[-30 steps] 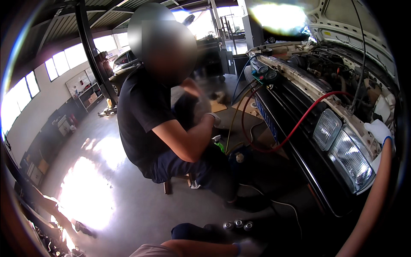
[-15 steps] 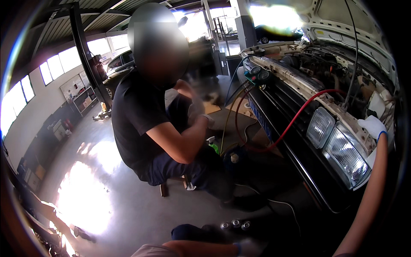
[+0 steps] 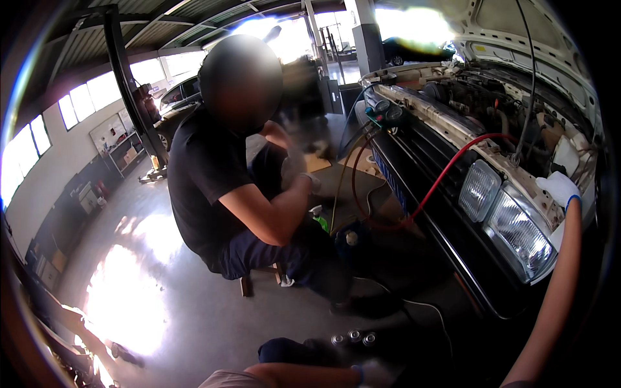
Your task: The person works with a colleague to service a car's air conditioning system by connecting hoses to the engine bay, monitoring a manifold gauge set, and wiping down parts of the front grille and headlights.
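My right hand (image 3: pixel 560 188), in a white glove with a blue cuff, rests on the car's front corner above the headlight (image 3: pixel 521 234). Its fingers look stretched out over the edge, and I see nothing in them. At the bottom, my left hand (image 3: pixel 380 373) is low in deep shadow, a blue cuff at its wrist; its fingers cannot be made out. Closest to that hand are three small metal cans (image 3: pixel 354 335) on the floor. A gauge set (image 3: pixel 388 116) with hoses sits on the car's front, and its red hose (image 3: pixel 446 171) runs into the engine bay (image 3: pixel 498 103).
A co-worker (image 3: pixel 213 168) in dark clothes sits on a low stool at my left, gloved hands close together. Between this person and the black bumper (image 3: pixel 446 252) stand a green spray bottle (image 3: pixel 319 218) and a dark blue device (image 3: pixel 352 240). The raised hood (image 3: pixel 511 32) hangs above.
The co-worker's head has dipped lower. My view has shifted slightly; both my hands stay in about the same places.
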